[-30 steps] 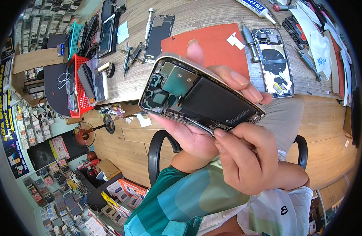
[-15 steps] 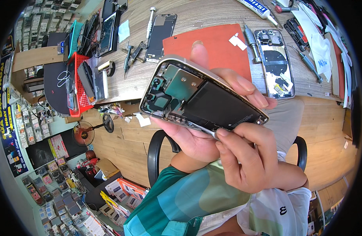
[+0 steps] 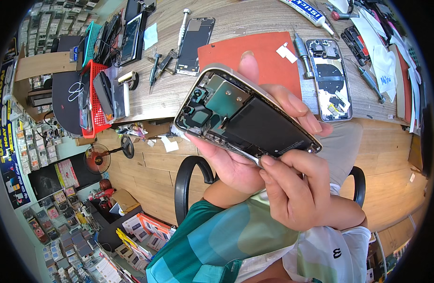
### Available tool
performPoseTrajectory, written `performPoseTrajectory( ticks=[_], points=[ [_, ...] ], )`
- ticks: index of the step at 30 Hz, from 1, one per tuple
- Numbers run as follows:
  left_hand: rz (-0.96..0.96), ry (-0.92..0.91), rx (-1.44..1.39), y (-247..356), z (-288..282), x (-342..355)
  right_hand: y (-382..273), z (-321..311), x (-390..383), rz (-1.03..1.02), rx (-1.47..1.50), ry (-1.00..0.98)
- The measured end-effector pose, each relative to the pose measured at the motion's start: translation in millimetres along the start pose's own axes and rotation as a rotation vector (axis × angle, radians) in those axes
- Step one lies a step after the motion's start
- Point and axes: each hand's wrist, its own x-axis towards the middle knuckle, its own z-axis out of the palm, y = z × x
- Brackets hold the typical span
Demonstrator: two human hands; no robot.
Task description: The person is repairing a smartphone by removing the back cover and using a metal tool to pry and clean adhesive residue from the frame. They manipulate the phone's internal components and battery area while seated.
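My left hand (image 3: 231,170) is wrapped round an opened smartphone (image 3: 268,125), holding it tilted above the table's near edge. The phone has no screen on; its black battery, a silver metal plate (image 3: 228,98) and the camera parts show inside the pale frame. In my right hand (image 3: 299,188), thumb and fingers pinch a slim silver metal tool (image 3: 247,154). The tool lies along the phone's lower long edge, and its tip is too small to make out. Part of the tool is hidden by my fingertips.
On the wooden table lie an orange mat (image 3: 273,52), a detached screen (image 3: 194,45), a second opened phone housing (image 3: 329,78), screwdrivers (image 3: 302,54) and a glue tube (image 3: 306,12). A red basket (image 3: 95,113) stands at the left. Below are chair armrests (image 3: 183,188) and a fan (image 3: 98,158).
The phone in my left hand has tilted slightly and shifted a little to the right. My right hand keeps its pinch on the tool at the phone's edge.
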Motion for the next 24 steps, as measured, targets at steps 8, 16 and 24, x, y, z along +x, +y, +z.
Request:
performPoseTrajectory(
  ticks=[8, 16, 24],
  points=[
    [-0.001, -0.130, -0.027, 0, -8, 0, -6, 4, -6, 0.008, -0.063, 0.042],
    [0.025, 0.058, -0.223, -6, 13, -3, -6, 5, -9, -0.087, -0.143, 0.069],
    [0.021, 0.085, -0.219, -7, 15, -3, -5, 19, -12, -0.066, -0.196, 0.184]
  ],
)
